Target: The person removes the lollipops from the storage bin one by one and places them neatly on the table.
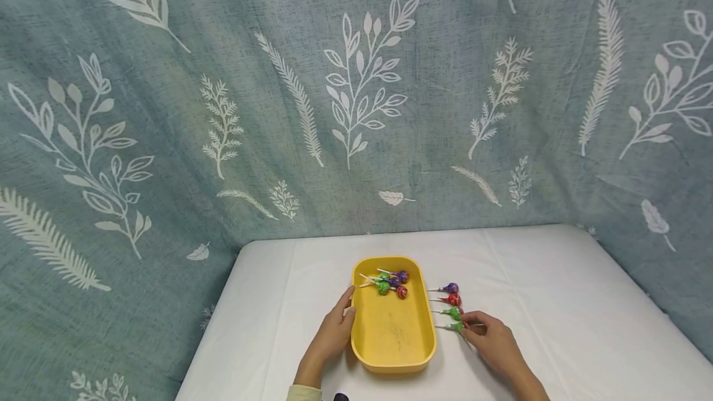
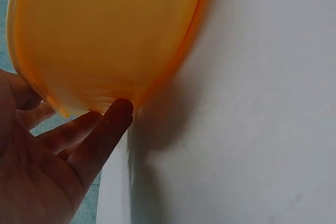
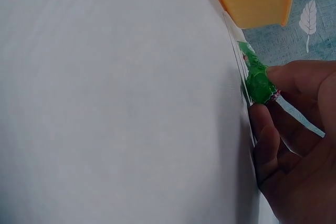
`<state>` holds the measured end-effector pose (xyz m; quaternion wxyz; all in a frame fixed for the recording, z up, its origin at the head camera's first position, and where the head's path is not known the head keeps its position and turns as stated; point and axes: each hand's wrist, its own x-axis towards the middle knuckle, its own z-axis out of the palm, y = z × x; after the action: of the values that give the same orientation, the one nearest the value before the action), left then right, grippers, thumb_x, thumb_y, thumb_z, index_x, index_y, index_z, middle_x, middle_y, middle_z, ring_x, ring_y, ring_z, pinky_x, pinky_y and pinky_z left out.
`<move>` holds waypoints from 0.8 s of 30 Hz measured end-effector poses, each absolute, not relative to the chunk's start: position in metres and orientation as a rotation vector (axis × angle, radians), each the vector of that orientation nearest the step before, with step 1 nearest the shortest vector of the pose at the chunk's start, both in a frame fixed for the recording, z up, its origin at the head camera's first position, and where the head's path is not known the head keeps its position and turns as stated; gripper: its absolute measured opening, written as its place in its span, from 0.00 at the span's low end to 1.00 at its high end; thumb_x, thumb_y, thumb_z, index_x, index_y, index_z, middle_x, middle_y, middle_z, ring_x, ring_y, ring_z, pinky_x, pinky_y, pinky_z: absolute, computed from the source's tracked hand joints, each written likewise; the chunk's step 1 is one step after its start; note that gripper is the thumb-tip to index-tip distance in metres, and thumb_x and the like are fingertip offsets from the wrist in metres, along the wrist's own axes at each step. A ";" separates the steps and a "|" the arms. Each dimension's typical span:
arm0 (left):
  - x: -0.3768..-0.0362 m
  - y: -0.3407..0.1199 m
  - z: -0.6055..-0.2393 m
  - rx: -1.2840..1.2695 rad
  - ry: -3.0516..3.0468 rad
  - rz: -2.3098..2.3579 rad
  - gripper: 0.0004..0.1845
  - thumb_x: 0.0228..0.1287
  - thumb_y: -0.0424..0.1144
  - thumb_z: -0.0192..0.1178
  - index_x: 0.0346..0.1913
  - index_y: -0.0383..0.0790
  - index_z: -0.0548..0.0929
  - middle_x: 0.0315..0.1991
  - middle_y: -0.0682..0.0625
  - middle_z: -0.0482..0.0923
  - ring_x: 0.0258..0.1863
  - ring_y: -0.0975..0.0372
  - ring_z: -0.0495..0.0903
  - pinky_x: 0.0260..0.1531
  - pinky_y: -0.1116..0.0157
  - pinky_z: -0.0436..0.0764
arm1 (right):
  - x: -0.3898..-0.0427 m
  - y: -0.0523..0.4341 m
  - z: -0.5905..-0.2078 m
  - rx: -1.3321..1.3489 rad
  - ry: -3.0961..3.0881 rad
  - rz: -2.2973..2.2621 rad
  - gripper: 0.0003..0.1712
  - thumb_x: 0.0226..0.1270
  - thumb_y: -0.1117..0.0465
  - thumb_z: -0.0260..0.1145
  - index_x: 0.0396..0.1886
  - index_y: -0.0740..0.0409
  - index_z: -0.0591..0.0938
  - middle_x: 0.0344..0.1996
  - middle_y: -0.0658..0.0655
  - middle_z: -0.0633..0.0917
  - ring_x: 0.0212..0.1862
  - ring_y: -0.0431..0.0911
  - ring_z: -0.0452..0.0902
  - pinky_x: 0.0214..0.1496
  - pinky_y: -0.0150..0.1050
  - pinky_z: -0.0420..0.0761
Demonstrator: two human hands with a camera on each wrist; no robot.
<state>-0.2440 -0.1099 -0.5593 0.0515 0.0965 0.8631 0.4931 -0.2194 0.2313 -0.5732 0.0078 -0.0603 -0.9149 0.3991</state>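
Note:
Several wrapped lollipops, green, purple and red, lie at the far end of a yellow tray. Along the tray's left wall rests my left hand, and in the left wrist view its fingers lie fairly straight against that wall. To the right of the tray, a purple lollipop, a red lollipop and a green lollipop lie in a column, sticks pointing left. My right hand pinches the nearest green lollipop by its wrapped head, low over the table.
A white cloth covers the table. Behind it and at both sides hangs a blue-green curtain with white leaf prints. The tray stands between my hands, its right wall close to the stick ends.

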 end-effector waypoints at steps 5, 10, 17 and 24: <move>-0.245 -0.110 -0.558 0.308 2.629 1.509 0.27 0.82 0.38 0.44 0.80 0.42 0.59 0.66 0.32 0.71 0.64 0.40 0.73 0.63 0.39 0.70 | -0.221 0.229 -0.572 -0.216 -2.869 1.230 0.17 0.61 0.64 0.73 0.50 0.62 0.86 0.42 0.60 0.88 0.41 0.51 0.85 0.40 0.47 0.85; -0.246 -0.109 -0.559 0.301 2.628 1.506 0.27 0.82 0.38 0.44 0.79 0.42 0.60 0.66 0.32 0.71 0.64 0.40 0.73 0.63 0.40 0.70 | -0.219 0.228 -0.571 -0.229 -2.869 1.226 0.18 0.62 0.63 0.73 0.51 0.63 0.86 0.43 0.61 0.88 0.41 0.52 0.84 0.41 0.48 0.85; -0.244 -0.110 -0.560 0.313 2.632 1.512 0.27 0.81 0.37 0.46 0.79 0.43 0.61 0.65 0.31 0.72 0.64 0.40 0.72 0.64 0.39 0.69 | -0.215 0.230 -0.571 -0.230 -2.847 1.223 0.17 0.62 0.63 0.72 0.51 0.61 0.85 0.44 0.60 0.86 0.42 0.50 0.84 0.44 0.50 0.84; -0.245 -0.110 -0.561 0.304 2.628 1.510 0.27 0.81 0.38 0.45 0.79 0.44 0.60 0.66 0.32 0.71 0.65 0.40 0.72 0.64 0.39 0.68 | -0.212 0.232 -0.565 -0.200 -2.821 1.227 0.18 0.61 0.61 0.73 0.51 0.61 0.86 0.44 0.60 0.87 0.41 0.49 0.83 0.42 0.48 0.83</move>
<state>-0.2447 -0.1100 -0.5613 0.0475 0.0997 0.8618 0.4951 -0.2121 0.2322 -0.5649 0.0293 -0.0648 -0.9148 0.3977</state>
